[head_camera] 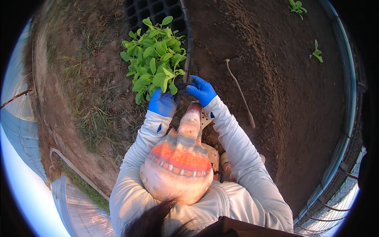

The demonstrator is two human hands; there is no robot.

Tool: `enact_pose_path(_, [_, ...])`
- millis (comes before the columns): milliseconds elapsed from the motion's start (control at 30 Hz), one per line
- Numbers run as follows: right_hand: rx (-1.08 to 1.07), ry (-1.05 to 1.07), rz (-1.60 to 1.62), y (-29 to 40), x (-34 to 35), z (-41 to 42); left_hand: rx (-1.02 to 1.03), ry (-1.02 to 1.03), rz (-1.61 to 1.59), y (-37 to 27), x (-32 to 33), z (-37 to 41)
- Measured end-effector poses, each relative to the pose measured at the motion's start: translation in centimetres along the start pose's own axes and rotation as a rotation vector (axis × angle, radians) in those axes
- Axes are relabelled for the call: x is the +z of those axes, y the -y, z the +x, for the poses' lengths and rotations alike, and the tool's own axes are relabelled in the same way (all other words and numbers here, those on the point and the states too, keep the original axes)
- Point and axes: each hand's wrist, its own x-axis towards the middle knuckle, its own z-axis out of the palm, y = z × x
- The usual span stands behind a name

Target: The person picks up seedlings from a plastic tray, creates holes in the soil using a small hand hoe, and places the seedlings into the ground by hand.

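Note:
A black plastic seedling tray (189, 44) lies before me, its far cells without plants and its near part full of leafy green seedlings (154, 56). My left hand (163, 103), in a blue glove, is at the tray's near left end under the leaves; its fingertips are partly hidden, so its hold cannot be made out. With thumb and fingers, my gloved right hand (202, 90) grips the tray's near right corner. To the right, a thin-handled hand tool (241, 90) lies on the soil, its head partly lost against the dark ground.
Two young plants (316, 53) (297, 8) stand in the soil at the upper right. A ridge of loose soil (257, 53) runs past the tool. Grass tufts (94, 121) grow on the left. A plastic-covered frame wall (346, 74) curves along the right edge.

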Motion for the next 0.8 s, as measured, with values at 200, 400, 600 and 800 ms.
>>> enact_pose_path(200, [-0.080, -0.064, -0.131, -0.7, -0.1, 0.5, 0.042, -0.074, -0.020, 0.1, 0.4, 0.2])
enact_pose_path(400, [-0.019, -0.121, -0.364, 0.1, -1.5, -0.3, 0.070, -0.109, 0.012, 1.2, -0.8, 0.6])
enact_pose_path(600, [-0.380, -0.283, -0.805, 3.8, -1.9, -3.0, 0.056, -0.101, 0.096, 2.4, -2.4, 1.3])
enact_pose_path(800, [-0.531, -0.287, -1.354, 3.5, -0.4, -1.6, -0.008, -0.068, 0.173, 3.1, -1.2, 0.8])
